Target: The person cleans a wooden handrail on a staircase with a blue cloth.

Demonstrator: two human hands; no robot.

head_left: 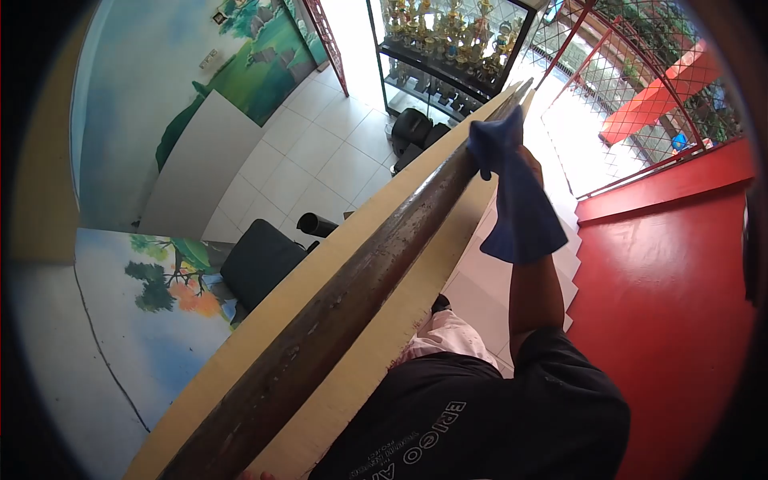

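My right hand (532,164) is closed on a blue cloth (524,212) in the upper right middle, where the cloth lies against a long brown handrail (344,308). Part of the cloth hangs down over my wrist, and it hides most of my fingers. The rail is round, with a worn, scuffed surface, and runs diagonally from the lower left to the upper right on top of a cream-coloured ledge (292,292). My left hand is out of sight.
White steps (480,300) lie beside a red wall (656,320) on the right. Beyond the ledge are a black chair (260,264), a tiled floor (320,152) and a glass cabinet (452,48) of trophies. A red metal grille (632,96) stands at the upper right.
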